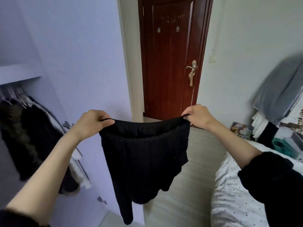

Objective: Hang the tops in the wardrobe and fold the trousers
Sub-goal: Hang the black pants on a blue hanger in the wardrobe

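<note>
Left hand (91, 122) and right hand (196, 116) each pinch an end of the waistband of soft black knit trousers (144, 154), held between them; legs hang limp below. Beyond the left hand, wardrobe (24, 128) garments blur; door (170, 63) behind.

Lavender wall (85, 54) left, dark red wooden door (170, 63) with brass handle (192, 71) ahead, pale plank floor (193, 169), dotted white bedding (232, 202) right.

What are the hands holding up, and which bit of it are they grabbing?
Black trousers. The left hand and the right hand each pinch one end of the waistband, so the trousers hang down in the air.
</note>
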`<state>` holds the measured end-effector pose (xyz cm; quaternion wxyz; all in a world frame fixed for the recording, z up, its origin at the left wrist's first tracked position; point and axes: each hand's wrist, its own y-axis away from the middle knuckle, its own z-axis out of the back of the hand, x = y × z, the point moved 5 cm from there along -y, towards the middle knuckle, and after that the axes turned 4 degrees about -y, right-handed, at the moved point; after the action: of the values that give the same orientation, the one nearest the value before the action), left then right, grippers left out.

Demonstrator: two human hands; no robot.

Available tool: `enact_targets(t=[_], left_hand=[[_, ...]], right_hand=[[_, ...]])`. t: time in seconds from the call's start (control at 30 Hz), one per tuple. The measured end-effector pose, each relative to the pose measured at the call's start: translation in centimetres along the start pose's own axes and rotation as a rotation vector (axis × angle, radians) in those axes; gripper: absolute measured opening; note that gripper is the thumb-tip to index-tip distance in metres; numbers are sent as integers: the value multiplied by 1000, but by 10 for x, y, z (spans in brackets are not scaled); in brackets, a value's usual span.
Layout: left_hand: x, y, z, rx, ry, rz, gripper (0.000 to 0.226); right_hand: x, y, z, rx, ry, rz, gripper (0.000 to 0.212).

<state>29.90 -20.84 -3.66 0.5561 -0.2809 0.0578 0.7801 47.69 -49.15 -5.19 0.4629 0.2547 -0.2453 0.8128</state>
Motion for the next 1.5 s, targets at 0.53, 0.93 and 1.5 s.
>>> enact_targets(t=[0.53, 0.93, 1.5], left_hand=[[105, 127, 62, -238, 134, 419, 3], [149, 229, 93, -695, 249, 791, 23], [151, 288, 81, -190, 145, 985, 10]], right_hand=[[119, -21, -112, 354, -273, 146, 14], [158, -9, -190, 441, -363, 62, 19], [269, 38, -237, 741, -293, 373, 28]])
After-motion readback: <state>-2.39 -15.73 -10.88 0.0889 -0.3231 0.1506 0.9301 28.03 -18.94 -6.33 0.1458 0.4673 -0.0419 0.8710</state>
